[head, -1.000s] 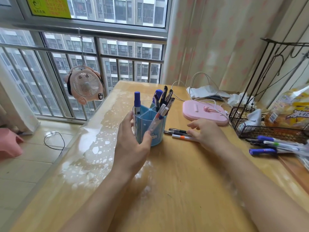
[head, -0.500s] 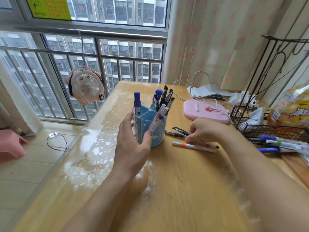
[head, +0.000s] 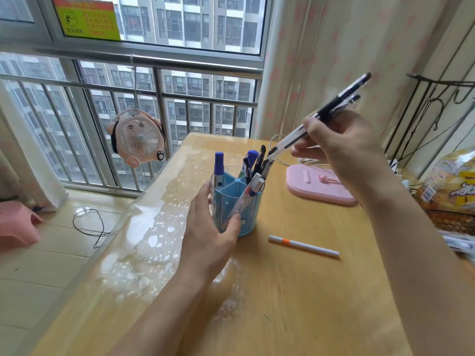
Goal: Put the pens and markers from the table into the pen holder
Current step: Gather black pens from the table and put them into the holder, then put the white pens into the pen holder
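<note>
A blue translucent pen holder point(head: 248, 209) stands on the wooden table point(head: 295, 291), with several pens and a blue marker point(head: 219, 169) upright in its compartments. My left hand point(head: 208, 232) is wrapped around the holder's left side. My right hand point(head: 341, 147) is raised above and to the right of the holder, pinching two black pens point(head: 331, 109); their lower tips slant down to just above the holder's rim. A white pen with an orange band point(head: 303, 245) lies flat on the table, to the right of the holder.
A pink phone stand point(head: 318, 187) with a white cable sits behind the holder. At the right edge are a black wire basket point(head: 449, 219), a snack bag point(head: 452, 181) and more pens point(head: 460, 244). A small pink fan point(head: 138, 137) hangs on the window rail.
My right hand picked two black pens off the table and lifted them up over the holder. The white pen with the orange band stayed where it lay. My left hand kept hold of the holder.
</note>
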